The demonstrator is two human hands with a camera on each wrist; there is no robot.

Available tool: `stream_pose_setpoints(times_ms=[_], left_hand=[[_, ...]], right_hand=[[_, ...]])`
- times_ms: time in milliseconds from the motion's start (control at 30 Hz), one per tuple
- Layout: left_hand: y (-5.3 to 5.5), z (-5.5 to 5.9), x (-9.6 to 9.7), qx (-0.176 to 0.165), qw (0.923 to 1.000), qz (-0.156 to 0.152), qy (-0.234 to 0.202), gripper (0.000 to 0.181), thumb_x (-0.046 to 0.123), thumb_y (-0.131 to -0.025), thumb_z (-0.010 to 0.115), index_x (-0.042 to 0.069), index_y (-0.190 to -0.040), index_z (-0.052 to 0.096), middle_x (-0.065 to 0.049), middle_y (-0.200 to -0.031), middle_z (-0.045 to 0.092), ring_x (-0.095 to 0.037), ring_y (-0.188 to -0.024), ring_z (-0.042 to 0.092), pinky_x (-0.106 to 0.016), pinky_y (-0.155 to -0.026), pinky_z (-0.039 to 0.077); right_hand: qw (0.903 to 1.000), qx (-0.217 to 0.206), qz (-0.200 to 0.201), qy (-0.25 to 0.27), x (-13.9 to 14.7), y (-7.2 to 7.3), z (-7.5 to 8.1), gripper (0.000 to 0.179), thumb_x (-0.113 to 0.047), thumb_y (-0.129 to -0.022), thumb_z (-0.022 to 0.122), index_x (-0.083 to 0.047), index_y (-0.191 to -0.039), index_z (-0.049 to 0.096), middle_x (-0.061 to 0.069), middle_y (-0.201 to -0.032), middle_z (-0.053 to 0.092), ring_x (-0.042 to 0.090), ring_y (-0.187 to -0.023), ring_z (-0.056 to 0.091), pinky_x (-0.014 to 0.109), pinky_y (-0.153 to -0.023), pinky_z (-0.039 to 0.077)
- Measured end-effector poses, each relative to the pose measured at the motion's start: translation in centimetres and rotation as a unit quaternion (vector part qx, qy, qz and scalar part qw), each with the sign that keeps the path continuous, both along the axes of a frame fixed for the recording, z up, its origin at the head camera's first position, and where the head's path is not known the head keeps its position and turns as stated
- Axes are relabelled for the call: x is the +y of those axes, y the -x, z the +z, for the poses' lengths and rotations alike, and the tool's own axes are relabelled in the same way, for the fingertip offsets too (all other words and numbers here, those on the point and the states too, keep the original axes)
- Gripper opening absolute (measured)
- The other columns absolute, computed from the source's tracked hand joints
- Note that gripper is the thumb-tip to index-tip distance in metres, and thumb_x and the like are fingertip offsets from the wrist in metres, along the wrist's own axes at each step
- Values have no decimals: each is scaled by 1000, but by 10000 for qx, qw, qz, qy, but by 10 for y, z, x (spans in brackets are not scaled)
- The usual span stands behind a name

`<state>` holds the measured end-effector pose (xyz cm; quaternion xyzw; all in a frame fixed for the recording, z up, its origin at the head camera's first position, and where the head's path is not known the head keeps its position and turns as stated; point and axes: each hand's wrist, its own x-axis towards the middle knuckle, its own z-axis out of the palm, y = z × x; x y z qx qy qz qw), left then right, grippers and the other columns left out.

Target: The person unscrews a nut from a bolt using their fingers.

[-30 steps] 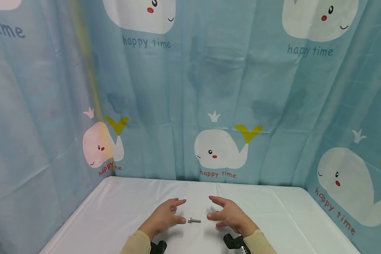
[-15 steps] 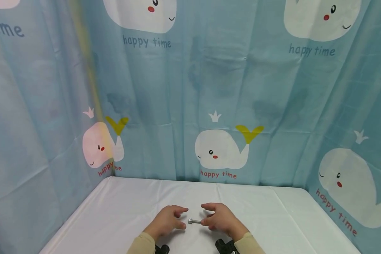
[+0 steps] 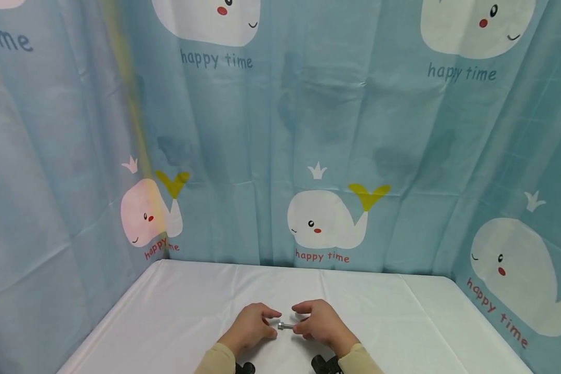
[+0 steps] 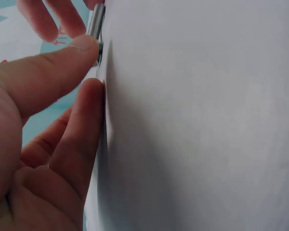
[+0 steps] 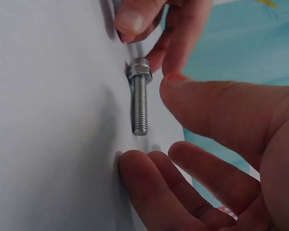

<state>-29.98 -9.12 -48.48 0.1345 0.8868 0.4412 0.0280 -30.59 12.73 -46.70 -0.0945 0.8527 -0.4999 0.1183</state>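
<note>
A silver bolt (image 3: 282, 325) lies on its side on the white cloth, its head toward the left hand. In the right wrist view a nut (image 5: 141, 73) sits on the thread close up under the bolt's head. My left hand (image 3: 251, 326) is beside the head end, thumb and fingers spread apart; in the left wrist view its thumb hides part of the bolt. Around the threaded end, my right hand (image 3: 325, 326) has its thumb and fingers parted. The right wrist view shows a gap between the bolt and those fingertips.
White cloth covers the table (image 3: 191, 291). A blue curtain (image 3: 243, 218) printed with whales hangs behind it and along both sides. Black wrist mounts (image 3: 326, 364) sit at the sleeves.
Both hands have come closer together, the left moving right and the right moving left, toward the bolt. Their thumbs and fingers have drawn in somewhat. The bolt stays in place.
</note>
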Motion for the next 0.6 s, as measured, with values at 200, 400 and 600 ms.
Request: stream_pose_setpoints(times_ms=[200, 400, 600], left_hand=[[1, 0, 8, 166, 9998, -71, 69, 35, 2, -70, 86, 8, -103, 78, 0, -88, 58, -15, -75, 52, -31, -65, 46], [3, -1, 14, 212, 9994, -42, 266, 27, 5, -71, 85, 7, -97, 78, 0, -84, 56, -16, -75, 51, -33, -68, 46], [3, -1, 17, 251, 9987, 48, 450, 18, 6, -74, 84, 8, -91, 79, 2, -80, 55, -15, -72, 49, -32, -66, 45]], right_hand=[[9979, 343, -137, -541, -4, -2, -2, 32, 1, -73, 83, -3, -103, 75, 8, -100, 69, 20, -69, 62, 37, -61, 54], [9880, 798, -244, -1300, -11, -7, 0, 25, -2, -70, 86, -5, -93, 76, 3, -89, 68, 18, -75, 59, 41, -68, 54], [9753, 1245, -255, -1804, -18, -9, -1, 24, -3, -69, 86, -5, -90, 76, 0, -83, 66, 20, -78, 58, 44, -72, 53]])
